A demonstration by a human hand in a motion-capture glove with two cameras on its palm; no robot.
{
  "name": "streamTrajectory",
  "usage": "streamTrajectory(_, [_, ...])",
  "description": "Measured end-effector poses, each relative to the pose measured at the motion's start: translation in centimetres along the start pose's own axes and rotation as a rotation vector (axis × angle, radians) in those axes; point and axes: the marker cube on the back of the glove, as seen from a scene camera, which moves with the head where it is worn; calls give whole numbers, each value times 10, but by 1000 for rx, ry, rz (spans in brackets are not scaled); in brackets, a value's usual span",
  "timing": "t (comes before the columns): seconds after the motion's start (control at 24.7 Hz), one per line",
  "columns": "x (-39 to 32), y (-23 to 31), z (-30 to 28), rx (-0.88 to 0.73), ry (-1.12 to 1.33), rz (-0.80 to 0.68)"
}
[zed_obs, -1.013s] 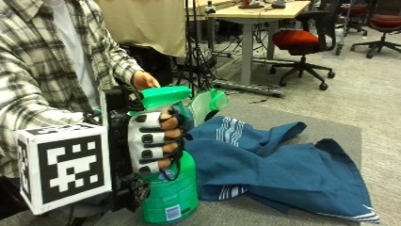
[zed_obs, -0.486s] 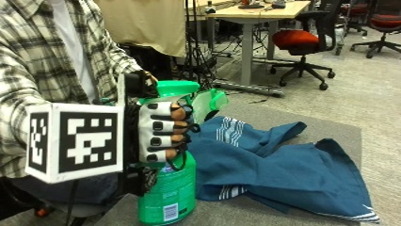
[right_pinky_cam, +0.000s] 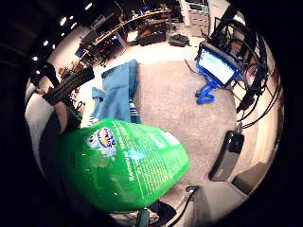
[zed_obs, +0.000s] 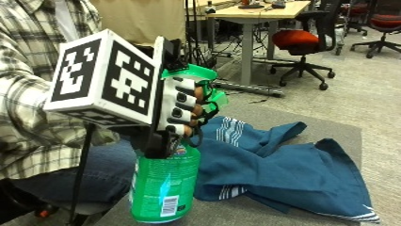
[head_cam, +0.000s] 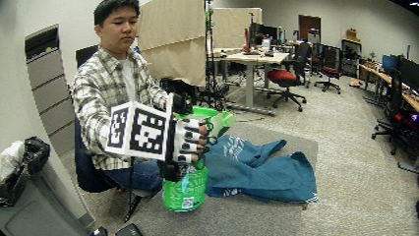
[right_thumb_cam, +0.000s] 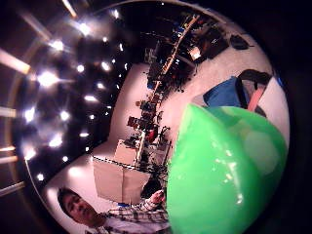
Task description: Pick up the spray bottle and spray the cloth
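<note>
A green spray bottle (zed_obs: 164, 186) is upright at the near edge of the grey table (zed_obs: 338, 134). My gloved right hand (zed_obs: 181, 106) grips its neck, with the fingers curled around the trigger under the green spray head. The nozzle faces the blue cloth (zed_obs: 282, 169), which lies crumpled on the table just beyond the bottle. I cannot tell whether the bottle's base touches the table. In the wide outside view the hand (head_cam: 187, 140) holds the bottle (head_cam: 185, 189) beside the cloth (head_cam: 262, 169). The bottle's body (right_pinky_cam: 120, 165) fills the little finger side palm view, with the cloth (right_pinky_cam: 116, 92) past it.
The person sits on a chair at the table's near side, the bare hand hidden behind the bottle. An office chair with a red seat (zed_obs: 300, 40) and a desk (zed_obs: 257, 12) stand on the carpet behind the table.
My hand and the bottle's spray head have moved upward and nearer the outside camera. The grip on the neck is the same. The cloth has not moved.
</note>
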Motion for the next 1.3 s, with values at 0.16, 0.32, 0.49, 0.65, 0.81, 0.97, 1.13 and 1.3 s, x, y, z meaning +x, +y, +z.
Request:
streamTrajectory(0.16, [-29,5,-8,-80,105,-53])
streamTrajectory(0.32, [-38,-1,1,-138,156,-64])
streamTrajectory(0.49, [-49,-9,12,-198,211,-78])
streamTrajectory(0.65, [-59,-15,23,-261,278,-97])
streamTrajectory(0.81, [-67,-18,37,-328,358,-109])
streamTrajectory(0.97, [-73,-18,49,-398,451,-117])
streamTrajectory(1.13, [-80,-17,61,-466,542,-135])
streamTrajectory(1.3, [-83,-16,76,-530,616,-154])
